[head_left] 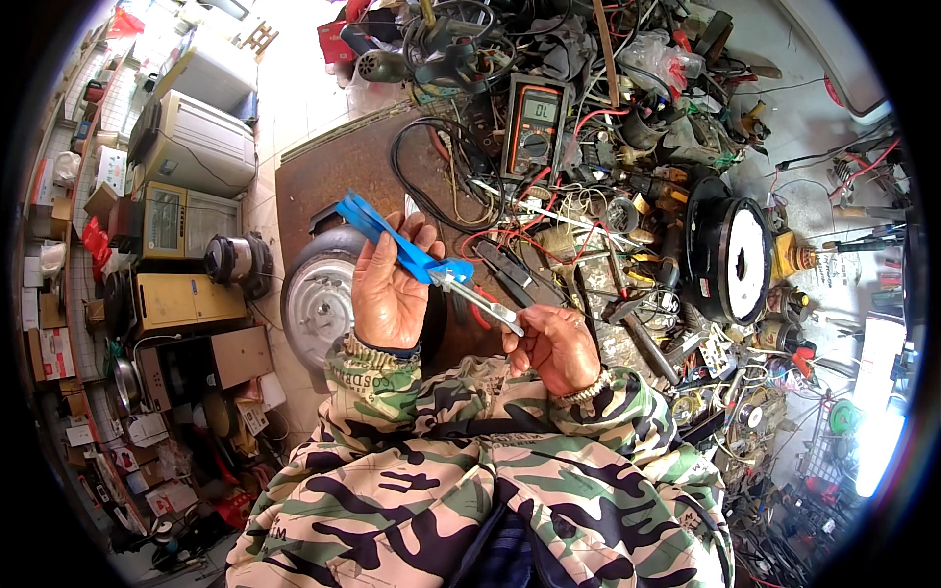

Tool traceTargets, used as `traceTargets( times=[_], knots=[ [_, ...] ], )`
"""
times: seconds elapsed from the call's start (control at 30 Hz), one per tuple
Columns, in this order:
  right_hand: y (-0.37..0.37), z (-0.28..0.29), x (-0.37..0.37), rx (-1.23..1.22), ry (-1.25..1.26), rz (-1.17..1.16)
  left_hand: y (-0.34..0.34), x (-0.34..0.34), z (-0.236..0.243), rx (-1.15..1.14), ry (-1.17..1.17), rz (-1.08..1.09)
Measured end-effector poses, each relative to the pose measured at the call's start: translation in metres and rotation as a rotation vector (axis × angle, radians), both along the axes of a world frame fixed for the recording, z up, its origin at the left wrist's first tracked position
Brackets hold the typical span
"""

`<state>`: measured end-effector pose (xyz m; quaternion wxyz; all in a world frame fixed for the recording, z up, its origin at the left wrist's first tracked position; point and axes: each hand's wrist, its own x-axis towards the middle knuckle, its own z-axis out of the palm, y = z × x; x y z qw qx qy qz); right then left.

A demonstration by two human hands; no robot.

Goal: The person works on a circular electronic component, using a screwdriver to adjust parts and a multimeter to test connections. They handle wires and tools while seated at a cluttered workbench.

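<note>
Our left hand (388, 302) pinches the blue strip (420, 262), likely limp; our right hand (561, 353) pinches the stiff-looking metal piece (478, 301) by its near end.

Blue strip (421, 264), green-brown camouflage sleeves (627, 416)

Bench (328, 167), brown and worn at left: black cable (395, 160) looped there, multimeter (534, 127) just beside, then brush (559, 243), hammer (651, 349) and tangled wires across the right.
</note>
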<state>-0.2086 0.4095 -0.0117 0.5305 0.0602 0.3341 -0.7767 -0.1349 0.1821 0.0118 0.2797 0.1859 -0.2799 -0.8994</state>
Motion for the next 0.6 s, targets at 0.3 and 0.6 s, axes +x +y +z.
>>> traceTargets(
  times=[0.3, 0.6],
  knots=[
    [0.0007, 0.0017, 0.0012, 0.013, 0.046, 0.051, -0.0012, 0.0031, -0.0006, -0.026, -0.027, -0.012],
    [-0.0007, 0.0006, -0.0009, 0.058, 0.124, 0.114, -0.0005, 0.0027, -0.0012, 0.059, -0.022, 0.037]
  ],
)
